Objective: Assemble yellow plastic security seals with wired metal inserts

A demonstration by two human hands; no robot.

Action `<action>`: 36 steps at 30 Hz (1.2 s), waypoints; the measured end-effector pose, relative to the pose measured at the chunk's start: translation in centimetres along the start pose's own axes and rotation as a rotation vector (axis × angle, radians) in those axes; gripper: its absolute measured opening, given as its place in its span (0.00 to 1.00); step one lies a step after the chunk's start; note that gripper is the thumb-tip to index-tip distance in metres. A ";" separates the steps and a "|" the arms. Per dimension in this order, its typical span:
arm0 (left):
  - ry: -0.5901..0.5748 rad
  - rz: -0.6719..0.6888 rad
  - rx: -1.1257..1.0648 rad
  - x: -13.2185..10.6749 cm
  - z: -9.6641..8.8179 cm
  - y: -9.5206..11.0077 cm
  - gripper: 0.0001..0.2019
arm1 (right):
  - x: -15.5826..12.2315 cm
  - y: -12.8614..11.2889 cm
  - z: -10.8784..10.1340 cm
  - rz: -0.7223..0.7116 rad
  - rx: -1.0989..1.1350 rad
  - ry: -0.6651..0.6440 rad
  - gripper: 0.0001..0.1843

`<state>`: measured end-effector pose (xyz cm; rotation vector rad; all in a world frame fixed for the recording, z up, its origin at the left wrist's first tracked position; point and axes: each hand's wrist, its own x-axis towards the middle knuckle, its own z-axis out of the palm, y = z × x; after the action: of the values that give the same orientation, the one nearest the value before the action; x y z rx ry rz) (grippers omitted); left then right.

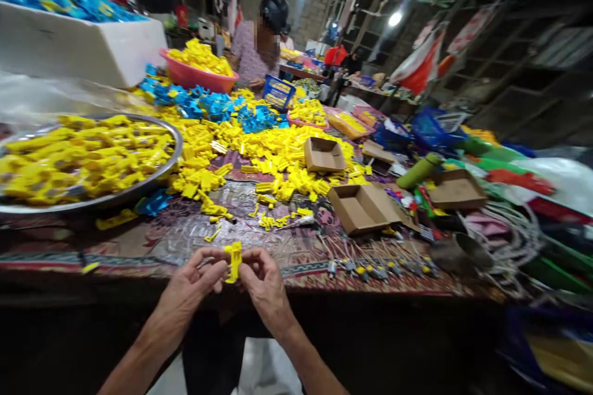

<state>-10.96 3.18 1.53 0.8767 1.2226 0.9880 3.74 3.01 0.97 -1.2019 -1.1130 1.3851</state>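
Note:
A small yellow plastic part point(234, 262) is held upright between my two hands, just in front of the table's near edge. My left hand point(197, 278) pinches it from the left with thumb and bent fingers. From the other side, my right hand point(264, 284) grips it between thumb and forefinger. Just beyond the hands, a few loose yellow pieces point(275, 221) lie on the patterned table cover point(152, 241). Farther back spreads a large heap of similar yellow parts point(278, 145). The fine shape of the held part is blurred.
A metal tray point(178, 151) heaped with yellow parts stands at left, below a white foam box point(134, 52) of blue parts. Open cardboard boxes point(352, 210) and small wired motors point(365, 268) lie at right. Behind a pink basin point(199, 77), another person point(252, 43) sits across the table.

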 end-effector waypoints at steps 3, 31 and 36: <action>0.006 0.012 -0.028 0.0 0.5 0.7 0.31 | -0.2 -0.3 -0.8 -0.073 -0.080 0.030 0.07; -0.043 0.043 -0.048 0.7 1.7 -1.4 0.17 | 1.6 -2.9 -17.2 -0.048 -0.700 0.188 0.13; -0.072 0.127 0.105 1.4 2.6 -1.5 0.16 | 0.8 -3.4 -13.5 0.119 0.014 0.085 0.20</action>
<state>-8.14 3.95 0.03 1.0746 1.1778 0.9911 17.46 4.83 2.91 -1.3228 -0.9847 1.4152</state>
